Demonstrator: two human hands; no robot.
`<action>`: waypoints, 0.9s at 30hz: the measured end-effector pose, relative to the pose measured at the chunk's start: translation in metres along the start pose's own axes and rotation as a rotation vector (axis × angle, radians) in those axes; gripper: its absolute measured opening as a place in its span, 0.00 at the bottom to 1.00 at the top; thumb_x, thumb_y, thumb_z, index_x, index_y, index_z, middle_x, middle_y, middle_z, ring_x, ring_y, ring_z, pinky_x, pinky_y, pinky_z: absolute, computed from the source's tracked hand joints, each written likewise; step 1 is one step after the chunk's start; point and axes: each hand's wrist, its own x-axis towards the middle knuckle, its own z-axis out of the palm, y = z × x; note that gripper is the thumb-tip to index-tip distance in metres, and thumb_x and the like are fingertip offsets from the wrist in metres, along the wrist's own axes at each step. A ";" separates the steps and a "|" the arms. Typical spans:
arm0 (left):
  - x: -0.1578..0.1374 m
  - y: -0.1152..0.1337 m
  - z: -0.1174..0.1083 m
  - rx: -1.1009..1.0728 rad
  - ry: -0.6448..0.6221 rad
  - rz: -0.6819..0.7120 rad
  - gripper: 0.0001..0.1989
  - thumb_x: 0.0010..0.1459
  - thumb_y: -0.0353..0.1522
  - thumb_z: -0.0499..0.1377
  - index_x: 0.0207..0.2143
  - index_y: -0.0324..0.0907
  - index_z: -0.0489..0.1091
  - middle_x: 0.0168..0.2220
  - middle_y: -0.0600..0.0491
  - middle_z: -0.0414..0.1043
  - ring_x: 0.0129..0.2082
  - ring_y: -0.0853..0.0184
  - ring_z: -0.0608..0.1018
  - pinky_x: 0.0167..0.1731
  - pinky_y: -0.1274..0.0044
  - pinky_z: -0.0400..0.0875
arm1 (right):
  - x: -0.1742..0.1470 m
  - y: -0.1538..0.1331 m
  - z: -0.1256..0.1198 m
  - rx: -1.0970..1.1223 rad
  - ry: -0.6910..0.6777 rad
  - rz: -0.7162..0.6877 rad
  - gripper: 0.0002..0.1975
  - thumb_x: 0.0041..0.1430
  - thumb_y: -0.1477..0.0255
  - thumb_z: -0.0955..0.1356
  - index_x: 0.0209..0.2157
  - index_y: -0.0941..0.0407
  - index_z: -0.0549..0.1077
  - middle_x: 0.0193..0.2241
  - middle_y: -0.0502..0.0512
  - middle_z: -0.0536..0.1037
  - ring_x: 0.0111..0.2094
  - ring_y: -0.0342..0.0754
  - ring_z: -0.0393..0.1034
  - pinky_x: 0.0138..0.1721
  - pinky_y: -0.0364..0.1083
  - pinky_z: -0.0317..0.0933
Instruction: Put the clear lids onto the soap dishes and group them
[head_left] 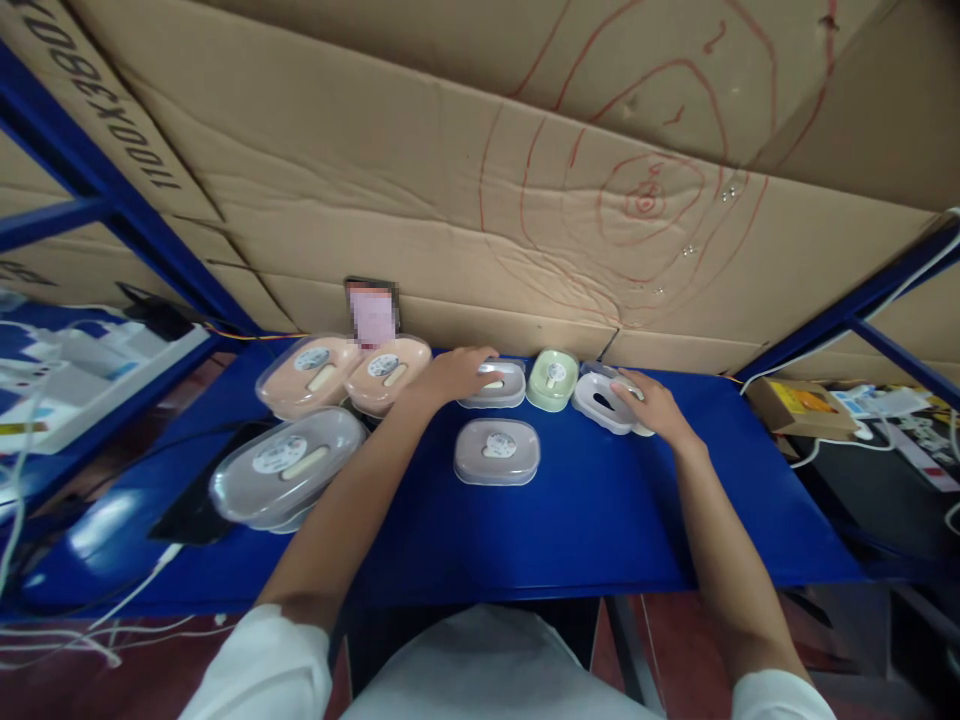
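Note:
My left hand is closed over the left end of a small grey food container at the back of the table. My right hand grips a light grey lid with a dark oval hole, its thumb on top and its fingers behind. What lies under that lid is partly hidden by the hand. Between my hands stands a green food container with a clear cover and a round sticker. Nearer to me, a grey food container with a similar sticker sits upright on the blue table.
Left of my forearm are two peach containers and a larger grey container above a black phone-like slab. A phone leans on the cardboard wall. Cables and a small carton lie to the right.

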 end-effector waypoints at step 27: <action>-0.013 0.041 -0.010 0.234 -0.146 -0.014 0.19 0.75 0.31 0.52 0.62 0.44 0.73 0.52 0.40 0.83 0.54 0.49 0.85 0.52 0.63 0.77 | 0.054 -0.115 0.019 -0.235 -0.278 -0.287 0.17 0.76 0.69 0.64 0.58 0.54 0.80 0.56 0.61 0.84 0.60 0.61 0.75 0.62 0.57 0.62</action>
